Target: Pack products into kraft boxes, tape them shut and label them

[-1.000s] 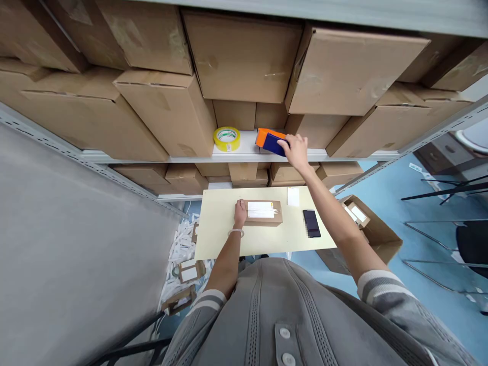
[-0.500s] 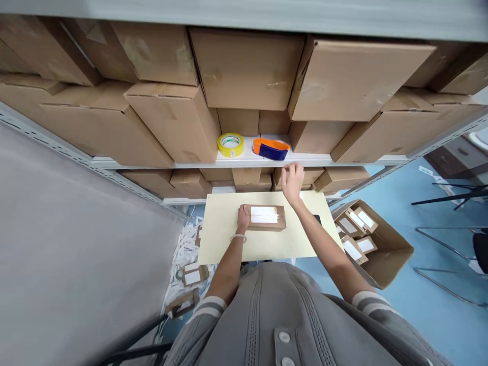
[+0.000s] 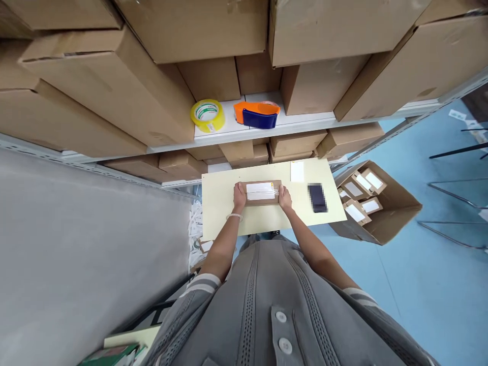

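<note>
Head view: I look down past my grey buttoned top at the work spot.
Left hand (image 3: 239,195): clasped on the left end of the small brown box (image 3: 261,193), with a bracelet on the wrist.
Right hand (image 3: 284,197): clasped on the right end of the same box, so my two hands sit apart with the box between them.
Small brown box: lies flat on the pale yellow table (image 3: 224,218), near its far edge and about the middle; a white label covers most of its top.
Phone (image 3: 317,197): dark, flat on the table, to the right of my right hand and not touching it.
White slip (image 3: 297,171): at the table's far edge, just beyond the phone.
Shelf (image 3: 305,119): above and behind the table, packed with big cardboard cartons.
Yellow tape roll (image 3: 208,115): lying on the shelf in a gap between cartons.
Orange and blue tape dispenser (image 3: 259,114): just beside the roll, on its right.
Open carton (image 3: 385,223): on the blue floor to the right of the table, with several small labelled boxes inside.
</note>
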A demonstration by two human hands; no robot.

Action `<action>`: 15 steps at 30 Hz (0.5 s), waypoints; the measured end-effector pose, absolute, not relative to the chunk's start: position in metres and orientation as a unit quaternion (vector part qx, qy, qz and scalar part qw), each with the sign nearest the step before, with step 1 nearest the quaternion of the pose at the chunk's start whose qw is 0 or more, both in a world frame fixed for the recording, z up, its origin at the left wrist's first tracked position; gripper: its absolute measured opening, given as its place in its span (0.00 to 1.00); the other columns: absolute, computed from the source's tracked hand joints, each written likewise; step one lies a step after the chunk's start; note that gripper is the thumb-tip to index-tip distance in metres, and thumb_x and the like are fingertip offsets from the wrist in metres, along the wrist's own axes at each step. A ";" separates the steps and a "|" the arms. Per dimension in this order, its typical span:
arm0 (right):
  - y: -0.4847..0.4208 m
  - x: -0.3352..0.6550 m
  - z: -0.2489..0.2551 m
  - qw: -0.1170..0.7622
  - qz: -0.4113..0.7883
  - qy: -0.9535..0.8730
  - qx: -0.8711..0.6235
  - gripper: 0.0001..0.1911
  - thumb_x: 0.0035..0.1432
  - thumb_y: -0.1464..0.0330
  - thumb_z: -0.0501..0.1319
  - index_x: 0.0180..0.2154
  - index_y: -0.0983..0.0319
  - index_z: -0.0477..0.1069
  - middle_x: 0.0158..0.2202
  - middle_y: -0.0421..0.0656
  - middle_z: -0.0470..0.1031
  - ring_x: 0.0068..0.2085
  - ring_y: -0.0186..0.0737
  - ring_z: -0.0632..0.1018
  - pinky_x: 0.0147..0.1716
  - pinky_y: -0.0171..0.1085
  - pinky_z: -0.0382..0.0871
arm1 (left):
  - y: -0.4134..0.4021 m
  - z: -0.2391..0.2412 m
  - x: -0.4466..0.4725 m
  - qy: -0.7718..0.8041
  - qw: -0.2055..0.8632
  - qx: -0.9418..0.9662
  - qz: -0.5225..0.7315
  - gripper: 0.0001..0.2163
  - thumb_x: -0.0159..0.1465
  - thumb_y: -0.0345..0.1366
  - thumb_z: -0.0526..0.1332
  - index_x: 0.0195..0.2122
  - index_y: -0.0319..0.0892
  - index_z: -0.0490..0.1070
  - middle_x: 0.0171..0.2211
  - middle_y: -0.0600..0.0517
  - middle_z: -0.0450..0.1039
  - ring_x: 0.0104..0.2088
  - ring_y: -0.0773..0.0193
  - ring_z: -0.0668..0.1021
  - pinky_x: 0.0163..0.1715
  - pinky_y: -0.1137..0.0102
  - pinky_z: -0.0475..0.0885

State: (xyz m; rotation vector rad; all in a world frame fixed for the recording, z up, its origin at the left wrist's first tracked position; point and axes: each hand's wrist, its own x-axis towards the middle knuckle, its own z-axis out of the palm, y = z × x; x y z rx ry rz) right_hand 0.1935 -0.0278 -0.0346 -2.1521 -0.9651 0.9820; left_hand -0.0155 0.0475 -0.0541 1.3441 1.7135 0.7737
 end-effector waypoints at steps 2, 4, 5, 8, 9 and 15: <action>-0.028 0.193 -0.036 0.295 0.372 -0.358 -0.804 0.31 0.68 0.51 0.35 0.54 0.59 0.67 0.52 0.52 0.72 0.55 0.52 0.72 0.55 0.50 0.64 | 0.047 -0.053 -0.015 0.679 0.403 0.533 0.304 0.20 0.74 0.47 0.41 0.53 0.42 0.66 0.52 0.43 0.72 0.54 0.57 0.73 0.58 0.63 0.65; -0.028 0.193 -0.038 0.300 0.374 -0.354 -0.803 0.29 0.69 0.52 0.36 0.55 0.59 0.67 0.53 0.52 0.71 0.55 0.51 0.71 0.55 0.50 0.64 | 0.046 -0.051 -0.015 0.680 0.403 0.535 0.299 0.21 0.74 0.47 0.40 0.53 0.42 0.66 0.52 0.43 0.71 0.55 0.57 0.73 0.58 0.63 0.65; -0.027 0.193 -0.038 0.302 0.374 -0.351 -0.804 0.29 0.69 0.53 0.37 0.54 0.58 0.67 0.53 0.52 0.71 0.55 0.50 0.71 0.55 0.49 0.64 | 0.046 -0.051 -0.015 0.682 0.403 0.535 0.295 0.21 0.74 0.46 0.40 0.53 0.42 0.66 0.53 0.43 0.71 0.55 0.56 0.73 0.58 0.63 0.65; -0.026 0.192 -0.038 0.304 0.376 -0.340 -0.806 0.26 0.69 0.54 0.38 0.53 0.58 0.67 0.54 0.51 0.70 0.56 0.49 0.71 0.56 0.48 0.64 | 0.045 -0.048 -0.014 0.690 0.404 0.531 0.281 0.21 0.74 0.47 0.39 0.54 0.43 0.66 0.52 0.43 0.71 0.54 0.55 0.73 0.58 0.60 0.65; -0.025 0.192 -0.037 0.305 0.379 -0.336 -0.807 0.26 0.69 0.54 0.39 0.53 0.58 0.67 0.54 0.51 0.71 0.56 0.49 0.71 0.56 0.48 0.64 | 0.045 -0.047 -0.014 0.693 0.405 0.528 0.277 0.21 0.74 0.47 0.40 0.54 0.43 0.65 0.52 0.42 0.72 0.54 0.54 0.73 0.57 0.59 0.65; -0.026 0.195 -0.033 0.328 0.408 -0.317 -0.791 0.27 0.68 0.51 0.42 0.53 0.59 0.69 0.55 0.51 0.72 0.57 0.50 0.71 0.59 0.50 0.61 | 0.043 -0.039 -0.014 0.700 0.413 0.515 0.271 0.21 0.72 0.50 0.41 0.53 0.45 0.66 0.54 0.41 0.70 0.56 0.50 0.72 0.57 0.55 0.65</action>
